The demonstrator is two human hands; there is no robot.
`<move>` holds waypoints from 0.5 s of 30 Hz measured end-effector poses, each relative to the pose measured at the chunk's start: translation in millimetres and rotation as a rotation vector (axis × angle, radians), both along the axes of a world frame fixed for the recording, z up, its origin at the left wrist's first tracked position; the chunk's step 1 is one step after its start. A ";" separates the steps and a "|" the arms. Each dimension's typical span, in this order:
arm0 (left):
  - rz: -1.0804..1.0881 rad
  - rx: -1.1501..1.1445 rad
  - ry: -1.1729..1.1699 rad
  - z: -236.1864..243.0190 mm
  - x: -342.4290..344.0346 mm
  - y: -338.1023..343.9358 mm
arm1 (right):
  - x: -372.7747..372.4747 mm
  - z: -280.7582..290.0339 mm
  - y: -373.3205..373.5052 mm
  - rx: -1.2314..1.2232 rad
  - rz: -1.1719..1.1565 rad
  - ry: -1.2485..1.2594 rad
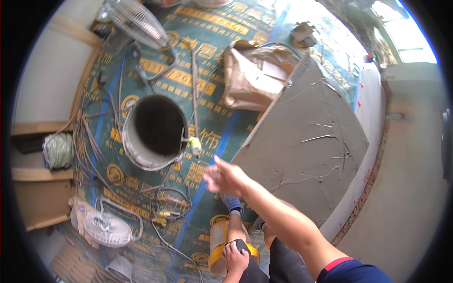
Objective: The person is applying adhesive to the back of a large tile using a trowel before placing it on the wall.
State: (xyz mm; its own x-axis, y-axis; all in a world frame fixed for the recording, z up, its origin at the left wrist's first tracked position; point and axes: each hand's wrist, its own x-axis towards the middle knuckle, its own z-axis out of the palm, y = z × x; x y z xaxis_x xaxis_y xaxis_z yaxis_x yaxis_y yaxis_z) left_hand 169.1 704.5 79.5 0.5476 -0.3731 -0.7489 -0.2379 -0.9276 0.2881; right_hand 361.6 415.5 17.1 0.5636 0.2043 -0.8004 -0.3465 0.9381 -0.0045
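My right hand is stretched out in mid-air with its fingers apart and nothing visible in it; the fingers are slightly blurred. Just beyond it stands a large bucket with a dark inside, a pale green-and-white piece at its right rim. To the right of that hand lies a big slab coated in grey mortar, ridged and streaked on its right half. My left hand rests with its fingers laid over my knee, above a white-and-yellow pail.
A crumpled brown paper bag lies against the slab's far edge. Fans stand at the far left and near left. Cables trail over the printed green floor covering. Wooden shelving borders the left side.
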 end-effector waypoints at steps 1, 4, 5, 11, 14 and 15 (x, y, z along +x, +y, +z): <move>-0.020 -0.016 -0.016 -0.8 0.2 -4.5 | -28.8 28.0 -9.8 -0.016 0.027 0.098; -0.095 -0.222 -0.067 -5.4 9.7 -36.8 | -166.8 63.1 -36.9 -0.021 -0.115 0.146; -0.113 -0.345 -0.103 -6.5 15.1 -46.8 | -215.6 74.9 -44.1 -0.086 -0.178 0.211; -0.186 -0.714 -0.364 -14.9 130.4 -196.8 | -516.9 96.5 -54.5 -0.578 -0.751 0.978; -0.176 -0.601 -0.399 -65.3 167.8 -245.8 | -682.1 76.4 -25.7 -0.726 -0.588 1.318; -0.190 -0.505 -0.406 -88.3 182.7 -253.8 | -714.3 70.3 -13.0 -0.706 -0.417 1.423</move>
State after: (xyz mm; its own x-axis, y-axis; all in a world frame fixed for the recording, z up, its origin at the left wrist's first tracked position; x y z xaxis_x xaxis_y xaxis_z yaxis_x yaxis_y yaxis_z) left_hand 351.8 450.7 -8.8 0.6391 -0.7410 -0.2063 -0.5643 -0.6339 0.5288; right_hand -352.6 402.5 87.4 -0.7439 -0.3722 -0.5550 -0.1849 0.9128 -0.3642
